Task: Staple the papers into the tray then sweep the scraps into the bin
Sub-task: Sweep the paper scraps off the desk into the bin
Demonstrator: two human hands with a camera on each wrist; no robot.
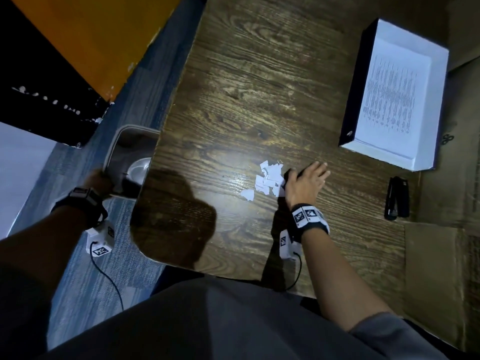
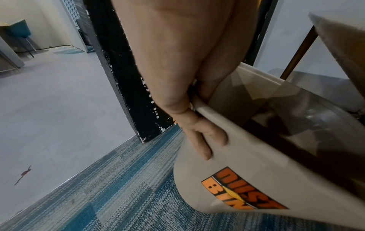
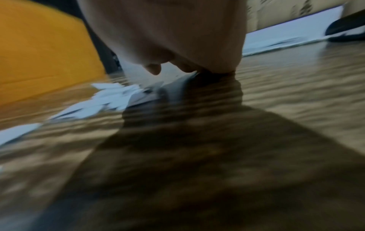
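Observation:
A heap of white paper scraps (image 1: 268, 181) (image 3: 110, 98) lies on the dark wooden table (image 1: 259, 87). My right hand (image 1: 305, 181) (image 3: 177, 46) rests edge-down on the table right beside the scraps, fingers straight, touching the heap's right side. My left hand (image 1: 97, 181) (image 2: 189, 109) grips the rim of a beige dust bin (image 1: 130, 157) (image 2: 256, 156), held tilted against the table's left edge below its top. The white tray (image 1: 394, 94) at the back right holds printed papers (image 1: 389, 94). A black stapler (image 1: 397, 198) lies in front of the tray.
Blue carpet floor (image 1: 85, 268) lies to the left of the table. An orange and black panel (image 1: 85, 35) stands at the far left. Brown cardboard (image 1: 441, 255) covers the table's right side. Something round and shiny (image 1: 139, 168) sits inside the bin.

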